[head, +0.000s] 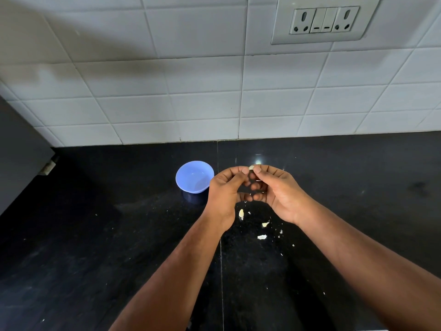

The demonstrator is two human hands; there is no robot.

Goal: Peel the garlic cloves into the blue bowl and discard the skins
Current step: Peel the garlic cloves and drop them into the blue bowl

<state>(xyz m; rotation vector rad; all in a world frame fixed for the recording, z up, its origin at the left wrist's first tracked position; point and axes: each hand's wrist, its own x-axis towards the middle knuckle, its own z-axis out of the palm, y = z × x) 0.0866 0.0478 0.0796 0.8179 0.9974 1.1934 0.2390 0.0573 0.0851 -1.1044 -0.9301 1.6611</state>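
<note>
A small pale garlic clove (251, 167) is pinched between the fingertips of both hands above the black counter. My left hand (225, 187) grips it from the left with curled fingers, and my right hand (278, 189) pinches it from the right. The blue bowl (194, 176) stands on the counter just left of my left hand; no cloves show inside it. Below the hands lie several bits of garlic skin: one piece (241, 214) under my left hand, another skin scrap (265, 224) and a third skin scrap (261, 237) further down.
The black stone counter (95, 235) runs back to a white tiled wall (191, 91) with a switch and socket plate (324, 20) at the upper right. A dark grey cabinet side (19, 151) stands at the left edge.
</note>
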